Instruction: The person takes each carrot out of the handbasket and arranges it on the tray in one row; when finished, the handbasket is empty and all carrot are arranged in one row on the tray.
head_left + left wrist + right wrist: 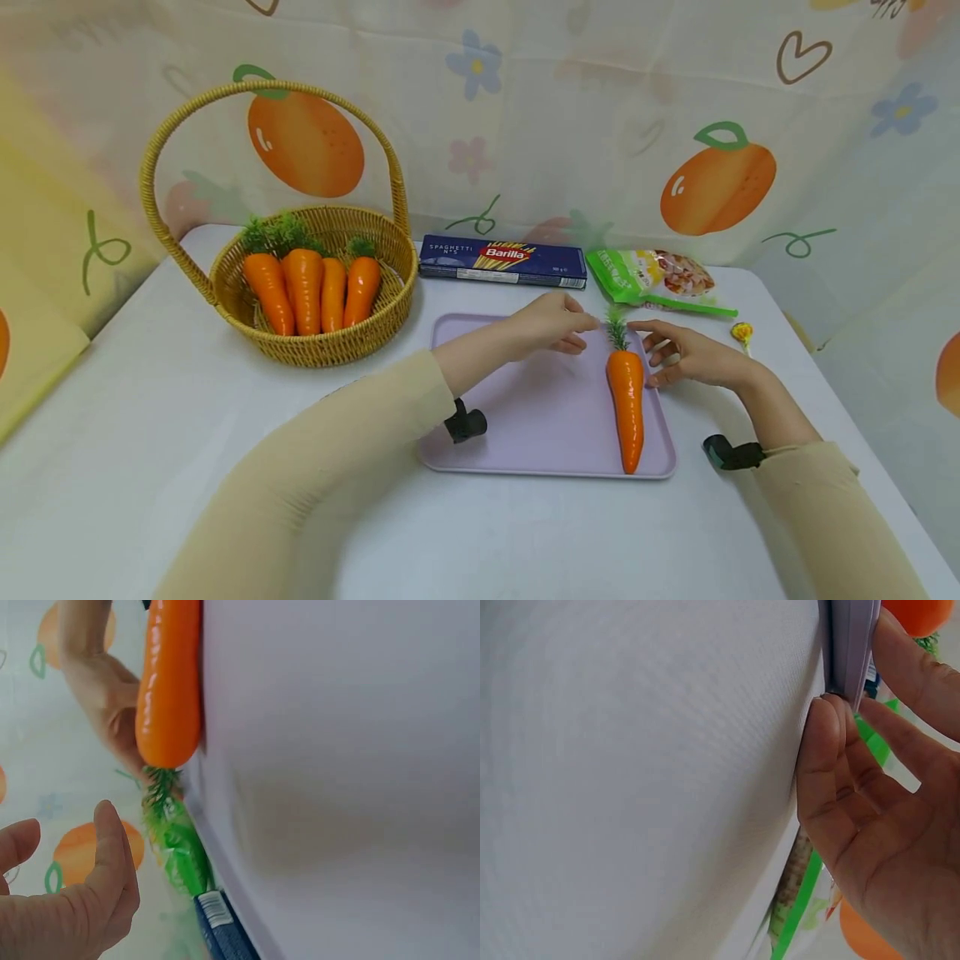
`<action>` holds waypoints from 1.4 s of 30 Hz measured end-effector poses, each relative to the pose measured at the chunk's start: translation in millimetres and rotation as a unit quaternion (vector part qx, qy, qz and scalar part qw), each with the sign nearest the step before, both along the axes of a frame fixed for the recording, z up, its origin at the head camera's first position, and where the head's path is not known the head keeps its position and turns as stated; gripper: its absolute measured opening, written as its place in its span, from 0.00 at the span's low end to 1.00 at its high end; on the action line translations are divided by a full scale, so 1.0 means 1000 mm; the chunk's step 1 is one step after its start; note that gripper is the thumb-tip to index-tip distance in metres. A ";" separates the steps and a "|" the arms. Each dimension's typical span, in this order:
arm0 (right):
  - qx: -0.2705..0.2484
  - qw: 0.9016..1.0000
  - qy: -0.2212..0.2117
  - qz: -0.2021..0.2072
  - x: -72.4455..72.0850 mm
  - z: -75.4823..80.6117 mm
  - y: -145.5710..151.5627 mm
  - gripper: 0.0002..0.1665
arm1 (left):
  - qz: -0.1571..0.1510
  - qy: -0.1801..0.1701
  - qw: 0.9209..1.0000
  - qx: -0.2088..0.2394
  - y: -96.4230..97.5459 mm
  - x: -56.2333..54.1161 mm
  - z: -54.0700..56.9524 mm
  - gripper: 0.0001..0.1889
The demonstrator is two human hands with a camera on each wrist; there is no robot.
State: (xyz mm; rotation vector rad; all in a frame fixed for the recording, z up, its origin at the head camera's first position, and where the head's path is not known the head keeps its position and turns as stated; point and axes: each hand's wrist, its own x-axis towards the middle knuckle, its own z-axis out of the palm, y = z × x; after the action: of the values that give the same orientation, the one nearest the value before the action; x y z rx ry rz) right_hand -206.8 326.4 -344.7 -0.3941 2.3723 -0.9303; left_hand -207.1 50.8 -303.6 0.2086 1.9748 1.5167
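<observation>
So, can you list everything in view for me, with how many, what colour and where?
Table: one, white, foreground
Tray: one, lilac, on the table
Loose carrot: one, orange, green-topped, tray's right side
Basket: one, golden-tan, table's left rear
Basket carrots: four, orange, green-topped, inside the basket
Spaghetti box: one, dark blue, behind the tray
Bag: one, green and white, right of the box
Lollipop: one, yellow, right of the tray
Printed cloth: at least one, pale, behind the table
Wrist cameras: two, black, one per wrist
Sleeves: two, cream, forearms
Left grip: one, bare, above the tray
Right grip: one, bare, tray's right edge
</observation>
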 end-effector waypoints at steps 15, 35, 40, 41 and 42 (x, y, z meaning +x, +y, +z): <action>0.001 1.000 0.006 0.001 0.001 -0.001 0.002 0.50 | 0.051 0.022 0.996 0.070 -0.049 -0.012 0.038 0.19; 0.003 1.000 0.011 0.002 0.001 -0.002 0.002 0.49 | 0.087 0.079 0.992 0.042 -0.119 -0.032 0.069 0.21; 0.001 1.000 0.011 0.002 0.001 -0.002 0.002 0.49 | 0.101 0.090 0.990 0.029 -0.134 -0.040 0.069 0.20; 0.001 1.000 0.011 0.002 0.001 -0.002 0.002 0.49 | 0.105 0.091 0.990 0.025 -0.136 -0.041 0.070 0.20; 0.001 1.000 0.011 0.002 0.001 -0.001 0.002 0.49 | 0.108 0.093 0.990 0.020 -0.139 -0.042 0.070 0.20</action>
State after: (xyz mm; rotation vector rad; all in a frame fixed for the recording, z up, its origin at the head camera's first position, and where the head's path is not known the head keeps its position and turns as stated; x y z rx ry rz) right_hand -206.3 328.2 -346.1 -0.4107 2.3919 -0.9274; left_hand -249.3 -88.2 -233.5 0.1603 2.1722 1.7291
